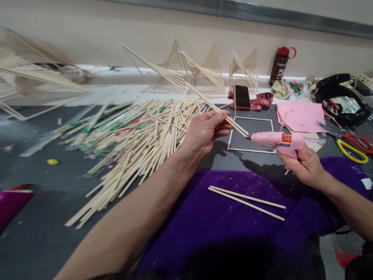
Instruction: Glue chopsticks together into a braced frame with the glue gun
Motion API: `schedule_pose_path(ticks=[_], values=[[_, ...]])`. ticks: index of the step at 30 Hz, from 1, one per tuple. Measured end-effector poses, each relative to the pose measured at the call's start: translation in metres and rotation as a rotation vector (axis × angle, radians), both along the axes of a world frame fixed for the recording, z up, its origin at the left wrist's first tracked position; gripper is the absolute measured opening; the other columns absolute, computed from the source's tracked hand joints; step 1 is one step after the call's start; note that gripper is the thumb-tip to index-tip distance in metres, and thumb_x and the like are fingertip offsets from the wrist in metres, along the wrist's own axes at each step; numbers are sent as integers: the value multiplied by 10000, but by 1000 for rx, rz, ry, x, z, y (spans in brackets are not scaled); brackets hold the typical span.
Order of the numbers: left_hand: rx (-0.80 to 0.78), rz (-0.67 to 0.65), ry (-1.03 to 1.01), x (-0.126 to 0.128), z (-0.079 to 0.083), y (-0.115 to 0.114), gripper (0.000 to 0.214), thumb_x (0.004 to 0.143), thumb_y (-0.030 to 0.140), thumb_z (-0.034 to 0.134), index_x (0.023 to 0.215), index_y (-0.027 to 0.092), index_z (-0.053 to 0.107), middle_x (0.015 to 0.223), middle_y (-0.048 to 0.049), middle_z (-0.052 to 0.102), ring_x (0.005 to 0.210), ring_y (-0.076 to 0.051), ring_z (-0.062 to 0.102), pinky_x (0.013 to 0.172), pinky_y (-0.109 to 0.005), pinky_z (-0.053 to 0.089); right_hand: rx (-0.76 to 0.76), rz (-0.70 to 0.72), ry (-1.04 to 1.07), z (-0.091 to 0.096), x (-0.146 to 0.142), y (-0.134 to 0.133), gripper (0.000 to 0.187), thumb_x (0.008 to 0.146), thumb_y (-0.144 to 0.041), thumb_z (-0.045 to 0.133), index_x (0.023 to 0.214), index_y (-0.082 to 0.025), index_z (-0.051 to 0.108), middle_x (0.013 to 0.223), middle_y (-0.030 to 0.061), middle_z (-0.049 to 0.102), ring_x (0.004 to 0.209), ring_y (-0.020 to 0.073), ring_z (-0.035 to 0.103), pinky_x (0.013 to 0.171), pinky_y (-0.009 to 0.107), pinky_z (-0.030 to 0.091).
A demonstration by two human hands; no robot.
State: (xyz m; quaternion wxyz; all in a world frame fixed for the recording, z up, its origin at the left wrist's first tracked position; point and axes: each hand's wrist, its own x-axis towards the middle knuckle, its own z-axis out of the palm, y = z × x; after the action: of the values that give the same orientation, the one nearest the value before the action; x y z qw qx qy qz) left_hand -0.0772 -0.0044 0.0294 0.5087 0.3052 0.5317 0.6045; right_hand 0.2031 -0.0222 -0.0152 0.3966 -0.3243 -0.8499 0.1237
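My left hand [208,130] pinches a pair of pale wooden chopsticks [204,100], which slant down to the right. Wrapped around the handle of a pink hot glue gun [269,139] is my right hand [305,163]. The gun's nozzle meets the lower right ends of the chopsticks, or comes very close. Beneath them on the dark table lies a square frame of sticks [252,150], partly hidden by my left hand and the gun. Two loose chopsticks [247,200] rest on purple cloth [186,229] near my body.
A big heap of chopsticks [151,144] spreads left of my hands. Stick structures [201,72] stand along the wall. A phone [241,96], a bottle [279,66], pink paper [300,116], scissors [351,146] and a black headset-like item [340,99] lie at the back right.
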Motion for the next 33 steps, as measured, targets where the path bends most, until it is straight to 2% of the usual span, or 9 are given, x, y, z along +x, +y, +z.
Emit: schedule_pose_path(ticks=[4, 11, 20, 25, 30, 33], values=[[-2, -32, 15, 3, -2, -1, 142, 881, 158, 781, 779, 140, 684, 653, -3, 709, 534, -88, 674, 444, -115, 489, -56, -18, -11, 0, 2, 2, 115, 968, -327, 594, 912, -227, 604, 647, -19, 622, 560, 157, 588, 553, 283, 453], [-58, -58, -21, 3, -1, -1, 159, 930, 106, 681, 773, 131, 690, 664, -12, 717, 507, -78, 651, 432, -118, 484, -18, -5, -1, -1, 3, 2, 143, 990, -332, 587, 909, -218, 612, 661, -13, 633, 542, 149, 586, 541, 276, 443], [-67, -20, -35, -1, 0, 1, 178, 949, 82, 637, 783, 114, 692, 633, -17, 703, 497, -81, 649, 430, -119, 487, -18, -33, -76, -6, 8, 6, 308, 1008, -455, 591, 802, -227, 612, 637, 15, 638, 563, 160, 554, 558, 299, 405], [-66, 1, -18, -1, -1, 2, 165, 930, 77, 672, 773, 123, 691, 636, -14, 700, 497, -85, 655, 426, -120, 488, 60, -17, -89, -7, 8, 6, 325, 1027, -450, 571, 812, -217, 643, 635, 25, 632, 566, 167, 551, 565, 306, 402], [-42, -31, -3, -1, -4, 3, 118, 878, 111, 754, 782, 125, 687, 662, -15, 710, 510, -86, 664, 436, -115, 492, 41, -7, -106, -9, 7, 6, 306, 1023, -453, 580, 872, -207, 683, 708, 43, 677, 615, 178, 586, 602, 311, 445], [-39, -47, -10, 0, -4, 3, 125, 894, 108, 737, 781, 123, 685, 668, -21, 712, 508, -84, 661, 430, -115, 487, 46, -6, -110, -9, 6, 7, 317, 1027, -456, 573, 871, -204, 685, 688, 37, 663, 597, 175, 575, 594, 310, 444]])
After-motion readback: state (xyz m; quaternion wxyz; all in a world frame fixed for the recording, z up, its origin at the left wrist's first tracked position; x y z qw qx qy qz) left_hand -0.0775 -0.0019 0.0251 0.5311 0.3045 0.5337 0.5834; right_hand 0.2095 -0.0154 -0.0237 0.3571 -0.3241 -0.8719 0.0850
